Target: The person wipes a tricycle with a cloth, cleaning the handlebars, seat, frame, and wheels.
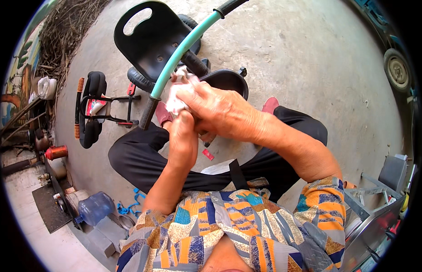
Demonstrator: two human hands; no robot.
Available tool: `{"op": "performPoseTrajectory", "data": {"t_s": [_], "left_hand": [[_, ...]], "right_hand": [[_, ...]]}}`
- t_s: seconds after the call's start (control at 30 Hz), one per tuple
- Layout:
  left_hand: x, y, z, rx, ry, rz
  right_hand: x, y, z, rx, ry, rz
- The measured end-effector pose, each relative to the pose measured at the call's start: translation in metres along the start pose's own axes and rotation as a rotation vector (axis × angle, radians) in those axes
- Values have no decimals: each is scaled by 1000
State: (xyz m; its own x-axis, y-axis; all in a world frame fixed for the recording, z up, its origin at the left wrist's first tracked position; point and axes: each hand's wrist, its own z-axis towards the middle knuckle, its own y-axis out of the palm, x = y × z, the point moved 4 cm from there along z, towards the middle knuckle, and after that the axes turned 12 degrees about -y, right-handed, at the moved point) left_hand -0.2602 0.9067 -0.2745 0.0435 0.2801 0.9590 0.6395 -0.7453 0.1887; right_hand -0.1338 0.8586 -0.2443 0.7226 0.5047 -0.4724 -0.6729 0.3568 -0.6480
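A crumpled white and pink cloth (176, 93) is bunched up in front of me, close behind the mint-green handlebar (181, 48). My right hand (224, 111) is closed on the cloth from the right. From below, my left hand (184, 136) meets it, its thumb at the cloth's lower end and its other fingers largely hidden by the right hand. The curved handlebar has black grips and passes over a black seat (149, 38) with an oval slot in its back. Beside my right hand's knuckles sits a second, smaller black moulded part (227, 81).
On the left stands a small black-framed seat with padded arms (95, 109). Farther left are a red canister (56, 152), a blue water jug (96, 208) and dry branches (61, 41). A metal toolbox (374, 213) is at lower right, a vehicle wheel (397, 70) at upper right.
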Motion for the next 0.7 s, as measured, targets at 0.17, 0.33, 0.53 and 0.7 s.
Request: {"op": "performPoseTrajectory", "data": {"t_s": [0.17,0.33,0.53,0.7], "left_hand": [[21,-2,-28,-51,-3,174],[12,-61,-1,224,-23,410],[16,-53,39,157,151,1007],[11,-56,45,161,166,1027]], "right_hand": [[14,-28,-9,30,105,-15],[51,-106,-22,598,290,-76],[24,-28,8,273,-54,-247],[30,16,28,158,-181,-422]]}}
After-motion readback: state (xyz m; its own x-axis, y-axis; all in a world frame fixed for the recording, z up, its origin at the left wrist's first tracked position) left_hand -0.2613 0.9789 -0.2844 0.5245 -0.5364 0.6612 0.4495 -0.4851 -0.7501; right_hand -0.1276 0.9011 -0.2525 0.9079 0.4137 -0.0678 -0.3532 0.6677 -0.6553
